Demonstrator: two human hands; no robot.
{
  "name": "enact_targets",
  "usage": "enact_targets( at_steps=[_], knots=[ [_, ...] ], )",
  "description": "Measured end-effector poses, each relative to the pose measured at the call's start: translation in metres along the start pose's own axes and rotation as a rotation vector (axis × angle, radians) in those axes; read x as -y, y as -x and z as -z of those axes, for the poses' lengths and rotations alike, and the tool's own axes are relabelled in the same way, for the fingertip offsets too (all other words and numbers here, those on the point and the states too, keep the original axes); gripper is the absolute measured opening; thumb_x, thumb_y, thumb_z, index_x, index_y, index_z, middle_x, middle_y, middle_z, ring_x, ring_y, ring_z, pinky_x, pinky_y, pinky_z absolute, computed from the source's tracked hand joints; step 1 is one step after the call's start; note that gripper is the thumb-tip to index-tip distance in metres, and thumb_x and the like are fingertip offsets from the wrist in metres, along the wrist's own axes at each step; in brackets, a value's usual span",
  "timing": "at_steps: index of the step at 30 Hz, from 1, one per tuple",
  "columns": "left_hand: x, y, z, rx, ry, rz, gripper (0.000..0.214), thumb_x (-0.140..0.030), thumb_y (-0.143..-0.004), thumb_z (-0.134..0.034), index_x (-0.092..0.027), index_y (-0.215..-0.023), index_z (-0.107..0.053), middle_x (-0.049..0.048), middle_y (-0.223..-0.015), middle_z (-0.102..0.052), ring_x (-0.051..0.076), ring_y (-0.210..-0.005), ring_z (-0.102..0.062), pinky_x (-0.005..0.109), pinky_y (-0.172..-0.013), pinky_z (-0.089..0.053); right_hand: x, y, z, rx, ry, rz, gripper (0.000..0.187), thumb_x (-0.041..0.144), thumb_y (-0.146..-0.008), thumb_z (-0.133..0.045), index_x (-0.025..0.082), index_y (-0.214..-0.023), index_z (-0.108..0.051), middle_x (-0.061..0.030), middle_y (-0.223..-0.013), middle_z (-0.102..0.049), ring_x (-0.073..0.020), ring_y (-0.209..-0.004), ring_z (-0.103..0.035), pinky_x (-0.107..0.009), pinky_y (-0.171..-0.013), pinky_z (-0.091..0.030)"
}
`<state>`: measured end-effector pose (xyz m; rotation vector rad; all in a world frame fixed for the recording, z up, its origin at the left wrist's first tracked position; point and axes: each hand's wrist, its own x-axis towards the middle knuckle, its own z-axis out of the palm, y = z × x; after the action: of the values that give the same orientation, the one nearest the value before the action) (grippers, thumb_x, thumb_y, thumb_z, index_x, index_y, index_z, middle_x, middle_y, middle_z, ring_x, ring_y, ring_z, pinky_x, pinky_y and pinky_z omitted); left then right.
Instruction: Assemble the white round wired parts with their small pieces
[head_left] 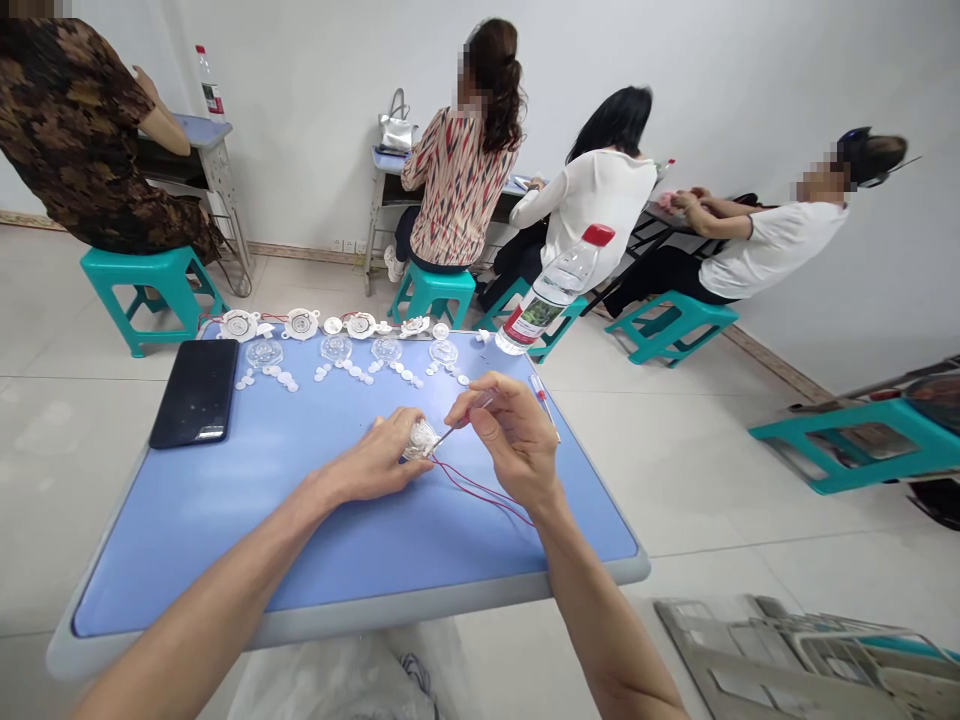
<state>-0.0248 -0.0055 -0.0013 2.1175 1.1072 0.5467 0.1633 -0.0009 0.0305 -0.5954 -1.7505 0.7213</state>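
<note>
My left hand (379, 462) rests on the blue table (225, 520) with its fingers closed round a small clear round part (420, 438). Two thin red wires (480, 490) trail from that part toward my right wrist. My right hand (510, 435) pinches a slim tool with a red handle (469, 415), and the tool's tip touches the round part. Along the table's far edge lies a row of similar white and clear round parts (337, 335) with small white discs beside them.
A black phone (196, 392) lies at the far left of the table. A clear bottle with a red cap (555, 290) stands at the far right corner, a red-tipped pen (543, 398) beside it. Several people sit on teal stools (435, 292) at desks beyond.
</note>
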Motion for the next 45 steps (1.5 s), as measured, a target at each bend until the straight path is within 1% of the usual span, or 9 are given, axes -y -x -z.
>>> enact_targets(
  at_steps=[4, 9, 16, 20, 25, 28, 32, 38, 45],
  knots=[
    [0.001, 0.0, 0.0, -0.01, -0.006, -0.005, 0.04, -0.034, -0.089, -0.055, -0.02, -0.123, -0.042, 0.0121, -0.124, -0.054, 0.028, -0.114, -0.053, 0.046, -0.099, -0.04, -0.002, 0.0, -0.004, -0.065, 0.113, 0.064, 0.024, 0.015, -0.091, -0.058, 0.026, -0.112, -0.058, 0.0012, -0.082, -0.061, -0.0126, -0.073, -0.06, -0.029, -0.066, -0.054],
    [0.001, 0.001, 0.0, -0.006, -0.009, 0.018, 0.041, -0.035, -0.089, -0.055, -0.02, -0.124, -0.041, 0.0119, -0.128, -0.052, 0.028, -0.115, -0.053, 0.046, -0.099, -0.04, 0.0, -0.003, -0.006, -0.159, 0.14, 0.01, 0.023, 0.017, -0.087, -0.065, 0.026, -0.108, -0.064, 0.0004, -0.084, -0.057, -0.0126, -0.073, -0.057, -0.027, -0.06, -0.054],
    [-0.002, 0.001, 0.001, -0.002, 0.0, 0.037, 0.04, -0.034, -0.088, -0.055, -0.019, -0.123, -0.042, 0.0124, -0.127, -0.053, 0.028, -0.114, -0.052, 0.047, -0.099, -0.04, -0.002, -0.001, -0.008, -0.296, 0.172, 0.049, 0.031, 0.016, -0.083, -0.069, 0.026, -0.112, -0.062, 0.0021, -0.082, -0.061, -0.0131, -0.072, -0.063, -0.029, -0.064, -0.059],
    [-0.002, 0.001, 0.001, 0.004, 0.003, 0.03, 0.038, -0.033, -0.088, -0.055, -0.02, -0.122, -0.042, 0.012, -0.125, -0.054, 0.028, -0.113, -0.052, 0.047, -0.1, -0.039, 0.002, 0.0, -0.007, -0.256, 0.148, 0.054, 0.023, 0.014, -0.087, -0.063, 0.024, -0.108, -0.063, 0.001, -0.081, -0.064, -0.0139, -0.071, -0.066, -0.031, -0.064, -0.059],
    [0.0, 0.0, 0.0, 0.003, 0.006, 0.016, 0.042, -0.034, -0.089, -0.054, -0.021, -0.126, -0.04, 0.0119, -0.128, -0.052, 0.028, -0.117, -0.051, 0.048, -0.102, -0.038, 0.009, -0.001, -0.004, -0.152, 0.078, 0.02, 0.027, 0.012, -0.093, -0.052, 0.025, -0.113, -0.063, 0.0002, -0.083, -0.068, -0.0151, -0.074, -0.068, -0.033, -0.068, -0.058],
    [0.0, 0.0, 0.0, 0.003, 0.005, 0.011, 0.042, -0.034, -0.089, -0.054, -0.021, -0.127, -0.04, 0.0119, -0.129, -0.052, 0.028, -0.116, -0.051, 0.048, -0.101, -0.038, 0.008, -0.001, -0.004, -0.119, 0.067, 0.013, 0.029, 0.014, -0.094, -0.05, 0.026, -0.118, -0.061, -0.0007, -0.084, -0.067, -0.0157, -0.076, -0.066, -0.034, -0.07, -0.057],
    [-0.001, 0.0, 0.001, -0.003, -0.003, 0.008, 0.039, -0.035, -0.089, -0.054, -0.02, -0.123, -0.042, 0.0113, -0.124, -0.054, 0.027, -0.109, -0.054, 0.047, -0.097, -0.041, 0.001, -0.001, -0.006, -0.099, 0.121, 0.086, 0.03, 0.015, -0.091, -0.057, 0.026, -0.119, -0.06, -0.0024, -0.089, -0.065, -0.0165, -0.079, -0.063, -0.035, -0.072, -0.055],
    [-0.002, 0.001, 0.002, -0.008, -0.005, 0.007, 0.04, -0.034, -0.089, -0.054, -0.019, -0.124, -0.041, 0.0117, -0.125, -0.053, 0.028, -0.113, -0.052, 0.047, -0.099, -0.04, -0.002, -0.003, -0.007, -0.219, 0.226, 0.118, 0.027, 0.016, -0.084, -0.068, 0.026, -0.109, -0.065, -0.0013, -0.087, -0.06, -0.0147, -0.074, -0.058, -0.033, -0.068, -0.052],
    [-0.002, 0.001, 0.001, -0.012, 0.002, 0.02, 0.041, -0.034, -0.089, -0.055, -0.019, -0.125, -0.041, 0.0125, -0.128, -0.053, 0.028, -0.116, -0.052, 0.048, -0.101, -0.039, -0.002, -0.001, -0.01, -0.322, 0.133, 0.088, 0.031, 0.016, -0.079, -0.072, 0.026, -0.106, -0.06, 0.0023, -0.077, -0.059, -0.0152, -0.072, -0.062, -0.032, -0.066, -0.056]
  ],
)
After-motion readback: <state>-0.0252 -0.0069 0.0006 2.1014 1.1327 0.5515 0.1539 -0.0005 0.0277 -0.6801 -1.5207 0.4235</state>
